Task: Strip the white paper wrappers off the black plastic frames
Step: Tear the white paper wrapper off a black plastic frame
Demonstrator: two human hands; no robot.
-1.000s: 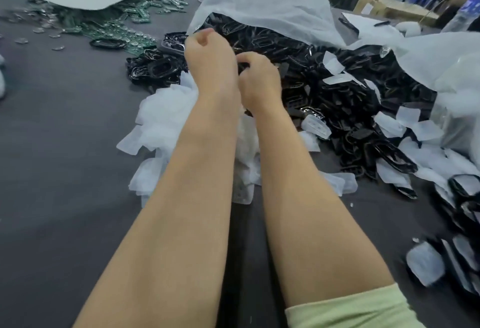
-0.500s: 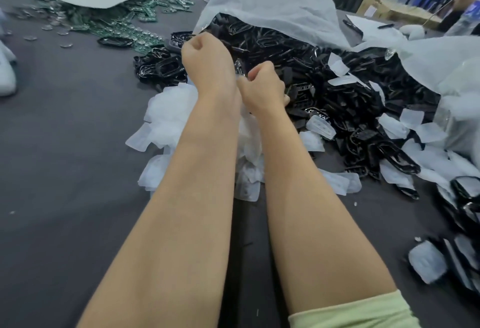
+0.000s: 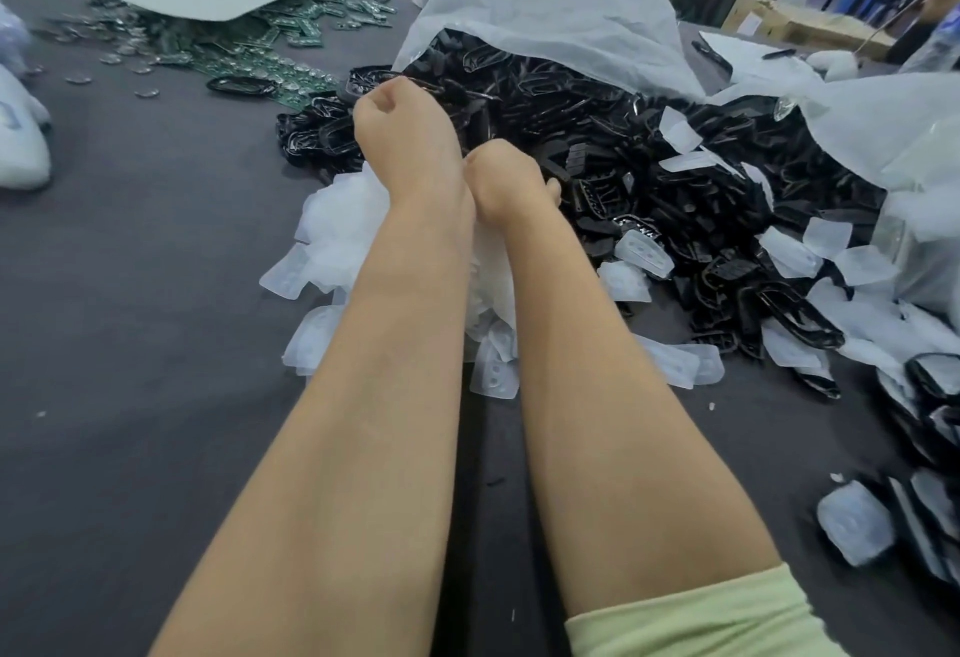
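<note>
Frames: shiny black frames (image 3: pixel 649 147), heaped.
Wrappers: thin white wrappers (image 3: pixel 337 235), crumpled.
Hands: your left hand (image 3: pixel 410 141) and right hand (image 3: pixel 504 178) curl; grip hidden.

Both bare forearms stretched from 6 o'clock toward 12, left hand (image 3: pixel 410 147) back-up with fingers curled under, right hand (image 3: pixel 506 178) touching it at 4 o'clock, fingers curled, grip hidden
</note>
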